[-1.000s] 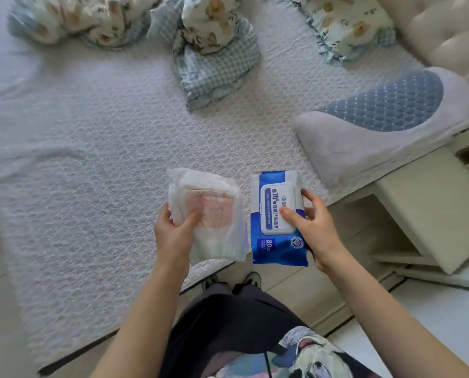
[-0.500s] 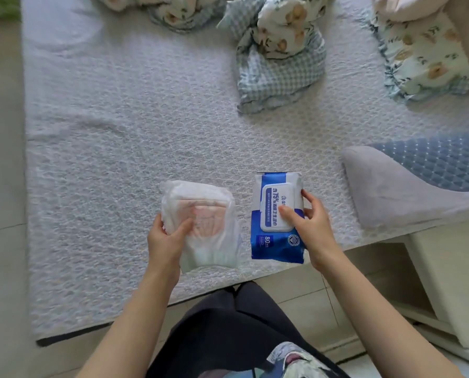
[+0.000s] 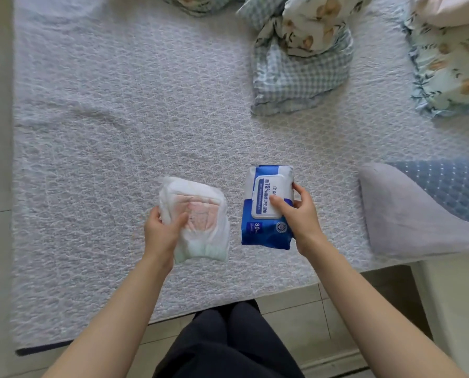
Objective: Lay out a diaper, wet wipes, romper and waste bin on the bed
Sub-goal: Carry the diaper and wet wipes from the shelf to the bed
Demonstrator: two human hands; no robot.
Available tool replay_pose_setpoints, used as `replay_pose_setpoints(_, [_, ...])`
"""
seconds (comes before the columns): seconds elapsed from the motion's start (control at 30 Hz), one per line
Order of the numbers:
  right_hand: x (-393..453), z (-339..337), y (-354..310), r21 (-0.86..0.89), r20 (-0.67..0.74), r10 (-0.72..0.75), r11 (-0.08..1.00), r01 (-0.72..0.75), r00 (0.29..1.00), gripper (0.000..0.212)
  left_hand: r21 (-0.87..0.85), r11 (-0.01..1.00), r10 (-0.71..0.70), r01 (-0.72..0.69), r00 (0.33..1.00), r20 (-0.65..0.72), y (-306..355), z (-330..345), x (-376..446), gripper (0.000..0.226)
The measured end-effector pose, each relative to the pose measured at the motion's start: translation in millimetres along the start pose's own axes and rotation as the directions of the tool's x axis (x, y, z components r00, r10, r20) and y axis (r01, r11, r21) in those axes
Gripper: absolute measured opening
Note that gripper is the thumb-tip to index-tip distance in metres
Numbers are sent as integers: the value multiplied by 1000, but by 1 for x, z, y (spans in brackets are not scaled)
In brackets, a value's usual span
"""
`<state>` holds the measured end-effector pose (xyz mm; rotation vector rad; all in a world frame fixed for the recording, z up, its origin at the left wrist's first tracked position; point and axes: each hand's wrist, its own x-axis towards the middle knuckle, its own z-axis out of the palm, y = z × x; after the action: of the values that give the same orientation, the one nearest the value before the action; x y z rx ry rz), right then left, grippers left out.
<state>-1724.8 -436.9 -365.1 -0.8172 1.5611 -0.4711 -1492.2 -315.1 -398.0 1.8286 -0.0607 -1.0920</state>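
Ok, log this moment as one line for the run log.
left hand: holds diaper | right hand: holds wet wipes | both over bed | romper, bin: unseen

Head view — steeply down, close over bed (image 3: 119,132).

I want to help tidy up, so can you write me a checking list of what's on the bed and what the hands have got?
Surface: bed, white textured cover, mostly bare near the hands.
Job's things: diaper, folded, held above the bed; wipes, blue pack, lid shut, also held. Romper and bin: not seen.
Clutter: checked bedding bundle and floral pillow at the far side; grey wedge cushion on the right.
Grippers: left hand grips the diaper; right hand grips the wipes, thumb on the lid.
Cables: nothing seen.
Surroundings: tiled floor by the bed edge; the person's dark trousers below.
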Motion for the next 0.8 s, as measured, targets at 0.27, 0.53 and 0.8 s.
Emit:
replay_pose_setpoints(0.27, [131, -14, 18, -102, -49, 98, 990, -102, 994, 90, 100, 978, -185, 183, 983, 9, -30, 94, 88, 38])
replay_pose_setpoints(0.53, [265, -31, 25, -224, -32, 59, 972, -65, 998, 86, -24, 984, -177, 179, 982, 63, -30, 179, 172, 43])
replay_pose_setpoints(0.8, [341, -36, 35, -37, 177, 79, 997, -73, 981, 73, 29, 969, -248, 247, 967, 51, -80, 203, 233, 38])
